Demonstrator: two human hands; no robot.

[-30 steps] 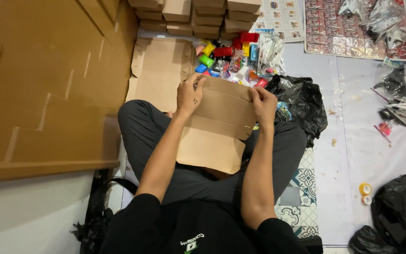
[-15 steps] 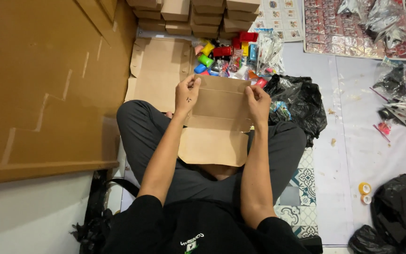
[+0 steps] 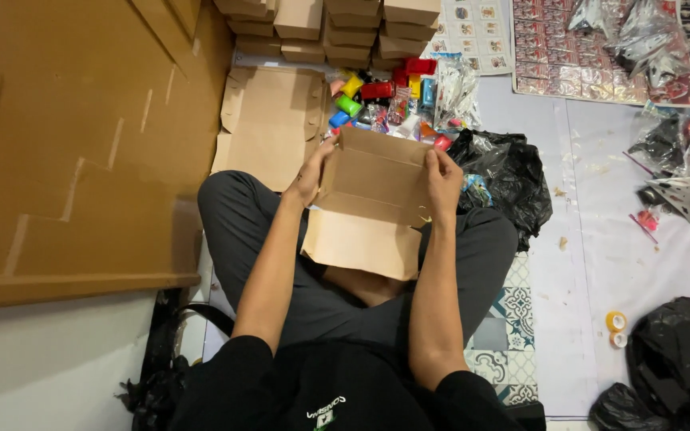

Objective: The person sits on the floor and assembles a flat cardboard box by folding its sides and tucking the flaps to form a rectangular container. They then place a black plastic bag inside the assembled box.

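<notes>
**Box half-folded over lap**

I see the plain brown cardboard box blank (image 3: 369, 203) above my crossed legs, both hands closed on its raised side flaps: left hand (image 3: 314, 172) on left edge, right hand (image 3: 443, 179) on right. Beyond box: pile of small coloured plastic toys (image 3: 389, 100). Left of box: flat cardboard sheet (image 3: 269, 128). Right of box: crumpled black plastic bag (image 3: 505, 172).

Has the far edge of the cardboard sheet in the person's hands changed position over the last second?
Yes. The cardboard sheet has its far flap folded upright; its top edge stands nearer the colourful toys than before.
</notes>
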